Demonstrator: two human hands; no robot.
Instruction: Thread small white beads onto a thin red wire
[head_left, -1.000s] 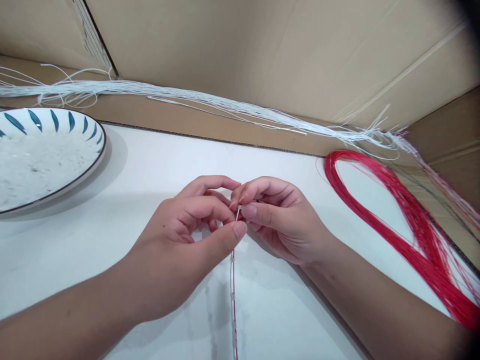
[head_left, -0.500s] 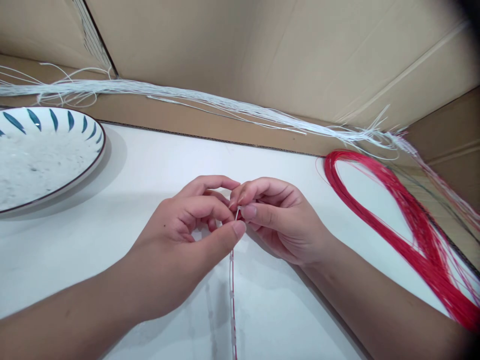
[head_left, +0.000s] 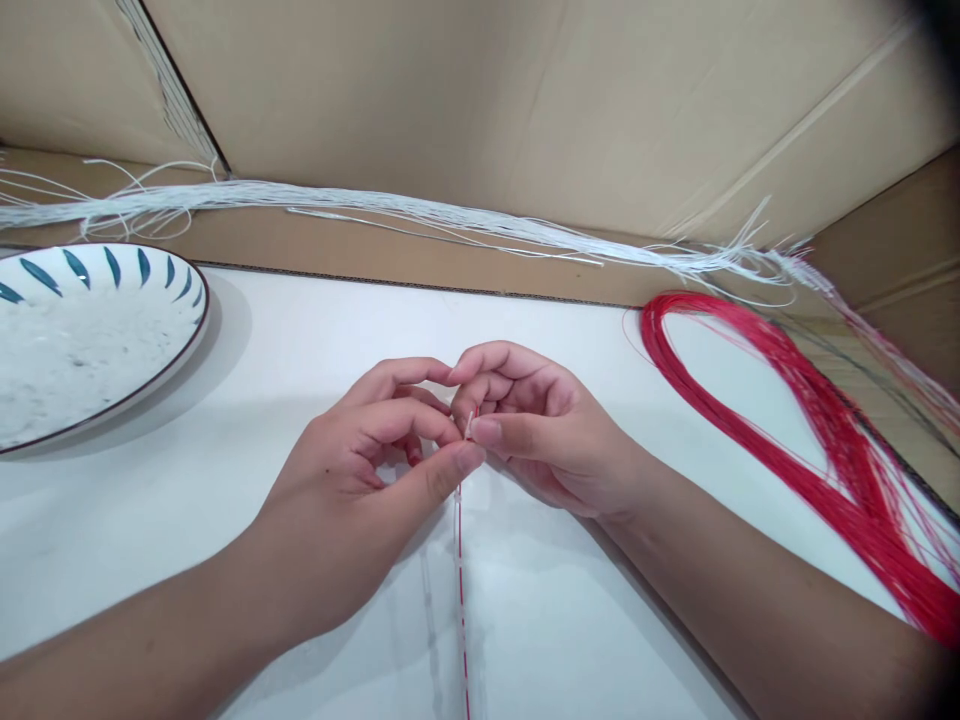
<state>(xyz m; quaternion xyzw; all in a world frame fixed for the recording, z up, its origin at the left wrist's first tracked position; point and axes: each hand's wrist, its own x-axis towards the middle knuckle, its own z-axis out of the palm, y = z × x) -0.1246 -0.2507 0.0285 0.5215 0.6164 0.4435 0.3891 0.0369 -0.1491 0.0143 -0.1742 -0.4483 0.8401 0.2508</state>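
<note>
A thin red and white strand (head_left: 462, 600) with small clear pieces on it hangs down toward the near edge of the view. My left hand (head_left: 375, 480) pinches the strand's upper part between thumb and index finger. Touching it from the right, my right hand (head_left: 547, 430) has its thumb and fingers closed on the short tip of the same strand, where a small whitish piece and a bit of red show. The fingertips partly hide how the tip is held.
At the left stands a white plate (head_left: 90, 350) with blue-green leaf marks, holding small clear pieces. A coil of red thread (head_left: 757, 440) lies at the right. White strands (head_left: 420, 208) run along the cardboard (head_left: 450, 265) behind the white table (head_left: 315, 330).
My right hand's index finger has lifted and curled, and a bit of red now shows at the strand's tip. The view has shifted slightly, with the plate appearing lower.
</note>
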